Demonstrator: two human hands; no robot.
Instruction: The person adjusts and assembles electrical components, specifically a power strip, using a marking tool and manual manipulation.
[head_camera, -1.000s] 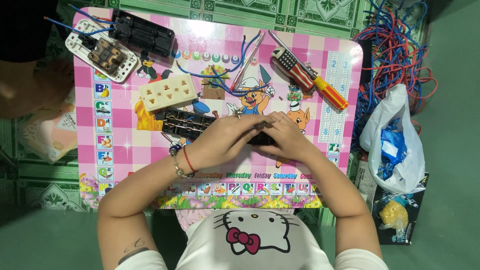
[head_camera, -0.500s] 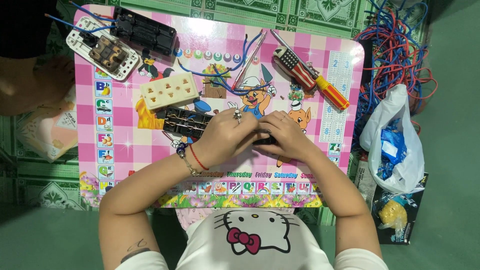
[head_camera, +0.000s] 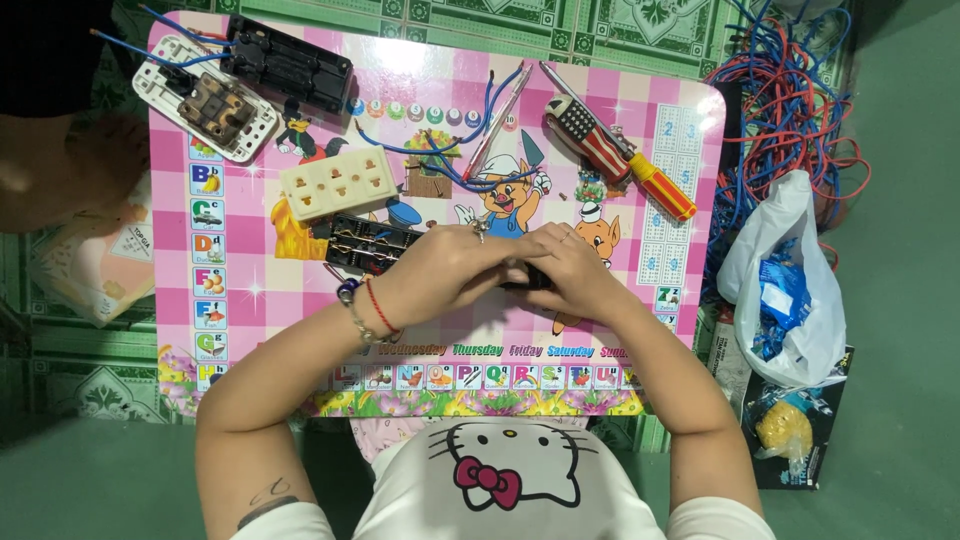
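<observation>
held part: a small black part (head_camera: 527, 277) sat between the two hands, just above the middle of the pink table; most of it was hidden by fingers, so its shape could not be told.
left hand: the left hand (head_camera: 440, 272) was curled over the black part from the left, fingers closed on it; a ring showed on one finger and a red cord and bead bracelets (head_camera: 362, 309) circled the wrist.
right hand: the right hand (head_camera: 570, 272) met the left one, fingers folded narrowly around the same black part.
nearest item: an open black socket base (head_camera: 365, 243) with metal contacts lay just beside the left hand, touching its knuckles or nearly so.
cream cover: a cream socket faceplate (head_camera: 338, 182) lay tilted just above that base.
upper left: a white switch plate (head_camera: 205, 110) with blue wires and a long black housing (head_camera: 288, 66) lay side by side at the table's far left corner.
tools: a screwdriver (head_camera: 618, 156) with a striped and orange handle lay diagonally at upper right, near loose blue wires (head_camera: 450, 165).
surface: the pink table (head_camera: 250, 300) carried cartoon animals and letter tiles.
right of table: a tangle of red and blue wire (head_camera: 795, 110) and a white plastic bag (head_camera: 790, 290) lay on the green floor.
</observation>
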